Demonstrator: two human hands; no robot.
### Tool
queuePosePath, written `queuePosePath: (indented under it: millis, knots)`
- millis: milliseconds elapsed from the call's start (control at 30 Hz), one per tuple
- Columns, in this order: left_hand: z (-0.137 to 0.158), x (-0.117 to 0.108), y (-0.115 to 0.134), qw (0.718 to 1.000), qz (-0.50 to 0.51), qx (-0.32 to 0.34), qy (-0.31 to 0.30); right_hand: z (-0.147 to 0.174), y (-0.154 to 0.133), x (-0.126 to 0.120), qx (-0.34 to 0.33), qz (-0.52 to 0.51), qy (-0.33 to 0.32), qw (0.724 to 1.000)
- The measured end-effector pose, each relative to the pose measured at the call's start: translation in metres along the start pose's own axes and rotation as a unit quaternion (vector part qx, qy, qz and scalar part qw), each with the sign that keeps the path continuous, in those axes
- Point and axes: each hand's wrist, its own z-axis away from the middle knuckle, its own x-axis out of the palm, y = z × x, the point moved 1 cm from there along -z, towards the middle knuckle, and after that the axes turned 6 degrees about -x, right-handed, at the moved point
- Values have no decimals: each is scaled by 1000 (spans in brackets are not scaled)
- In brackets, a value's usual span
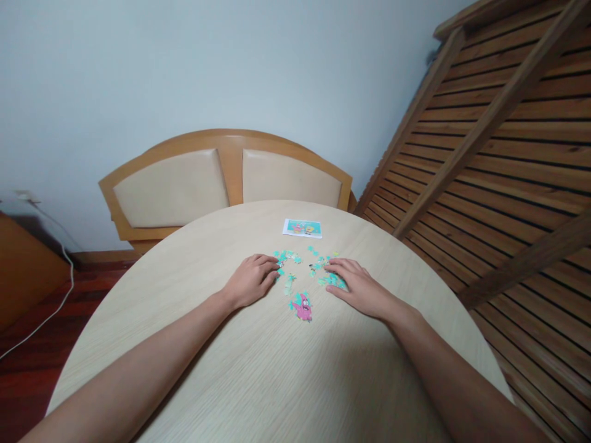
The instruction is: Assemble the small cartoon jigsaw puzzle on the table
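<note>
A pink starfish section of jigsaw puzzle (303,307), joined from several pieces, lies between my forearms. Loose turquoise puzzle pieces (289,255) are scattered beyond it, some beside my left fingertips. My left hand (253,280) rests on the table with its fingers stretched toward these pieces and its thumb apart. On the other side, my right hand (357,286) has its fingers spread over a second cluster of puzzle pieces (333,280), partly covering it. Neither hand visibly grips a piece. A small picture card (302,228) with cartoon figures on turquoise lies flat beyond the pieces.
Everything lies on a round, pale wooden table (286,387). A padded wooden headboard (226,166) stands behind it against the wall. At the right leans a large slatted wooden frame (498,160). A white cable (69,289) hangs down to the floor at left.
</note>
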Motion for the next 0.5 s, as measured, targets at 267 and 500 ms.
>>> queuePosePath:
  millis: [267,500]
  knots:
    - [-5,3,0,1000,14,23,-2,-5,-14,0,-26,0,-4,1000]
    - [-7,5,-4,999,50,14,6,-9,-50,-4,-94,-54,-34,994]
